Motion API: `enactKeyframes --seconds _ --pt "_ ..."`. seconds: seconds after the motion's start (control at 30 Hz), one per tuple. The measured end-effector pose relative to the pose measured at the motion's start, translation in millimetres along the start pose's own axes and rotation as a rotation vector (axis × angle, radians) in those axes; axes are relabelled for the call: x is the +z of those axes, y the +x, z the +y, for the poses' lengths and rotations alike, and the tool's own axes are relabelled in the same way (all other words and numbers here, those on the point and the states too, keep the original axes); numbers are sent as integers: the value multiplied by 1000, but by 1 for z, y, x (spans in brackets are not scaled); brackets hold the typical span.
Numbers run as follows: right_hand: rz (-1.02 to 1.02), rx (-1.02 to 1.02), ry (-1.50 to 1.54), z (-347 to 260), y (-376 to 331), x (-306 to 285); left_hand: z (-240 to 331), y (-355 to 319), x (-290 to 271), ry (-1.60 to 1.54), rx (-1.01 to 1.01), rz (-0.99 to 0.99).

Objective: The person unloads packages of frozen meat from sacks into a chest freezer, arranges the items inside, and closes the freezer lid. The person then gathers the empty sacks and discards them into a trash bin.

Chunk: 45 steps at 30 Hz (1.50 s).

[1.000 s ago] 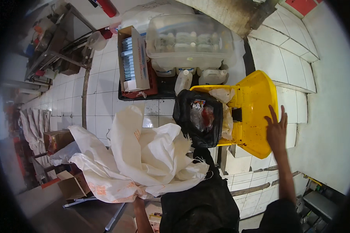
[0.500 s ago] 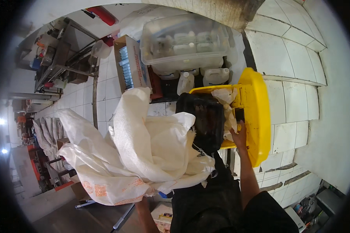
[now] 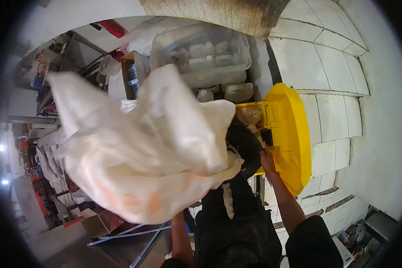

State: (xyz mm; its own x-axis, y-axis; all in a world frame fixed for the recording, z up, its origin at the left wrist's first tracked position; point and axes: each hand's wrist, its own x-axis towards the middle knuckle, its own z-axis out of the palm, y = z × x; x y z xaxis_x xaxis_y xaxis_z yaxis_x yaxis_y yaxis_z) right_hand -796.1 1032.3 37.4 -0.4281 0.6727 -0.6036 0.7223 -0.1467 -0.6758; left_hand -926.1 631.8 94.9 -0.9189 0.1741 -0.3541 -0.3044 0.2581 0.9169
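Observation:
A large white woven sack (image 3: 143, 156) with faded orange print billows across the middle, blurred by motion. My left forearm (image 3: 179, 236) comes up beneath it; the left hand itself is hidden behind the fabric, which it holds up. My right hand (image 3: 267, 161) is closed on the edge of a black tub (image 3: 245, 143), partly covered by the sack. Just right of it stands a yellow bin with its lid (image 3: 290, 138) swung open. Crumpled brownish paper or plastic (image 3: 250, 115) shows inside the bin.
Behind the sack, a clear plastic box (image 3: 201, 56) rests over white jugs (image 3: 239, 91). A cardboard box (image 3: 136, 73) stands left of these. White tiled steps (image 3: 330, 116) rise on the right. Metal legs (image 3: 143, 250) and an open carton (image 3: 96, 223) lie at lower left.
The sack has swung upward and spread, covering more of the black tub. My right hand has shifted slightly left, from inside the yellow bin to the tub's edge. The tub looks tilted.

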Motion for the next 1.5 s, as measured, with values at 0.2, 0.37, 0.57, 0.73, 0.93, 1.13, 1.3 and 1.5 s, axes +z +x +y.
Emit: enactKeyframes --seconds 0.2,0.37,0.57,0.73,0.93,1.13,1.3,1.5 --pt "158 -46 579 1 12 -3 -27 43 116 724 705 -324" --pt "9 -167 660 10 8 3 -5 74 167 948 651 -578" --pt "71 -292 1107 176 35 1 -74 61 311 762 864 -866" --pt "68 -317 218 16 -25 27 -107 102 325 1068 617 -876" --pt "10 -67 340 9 -31 12 -179 117 386 1273 475 -868" --pt "49 0 391 -19 -53 19 -226 126 381 1347 298 -902" --pt "141 39 416 -36 -52 -7 -165 105 363 1158 356 -1090" --pt "367 48 404 -20 -35 -21 -33 100 275 731 306 -1307"
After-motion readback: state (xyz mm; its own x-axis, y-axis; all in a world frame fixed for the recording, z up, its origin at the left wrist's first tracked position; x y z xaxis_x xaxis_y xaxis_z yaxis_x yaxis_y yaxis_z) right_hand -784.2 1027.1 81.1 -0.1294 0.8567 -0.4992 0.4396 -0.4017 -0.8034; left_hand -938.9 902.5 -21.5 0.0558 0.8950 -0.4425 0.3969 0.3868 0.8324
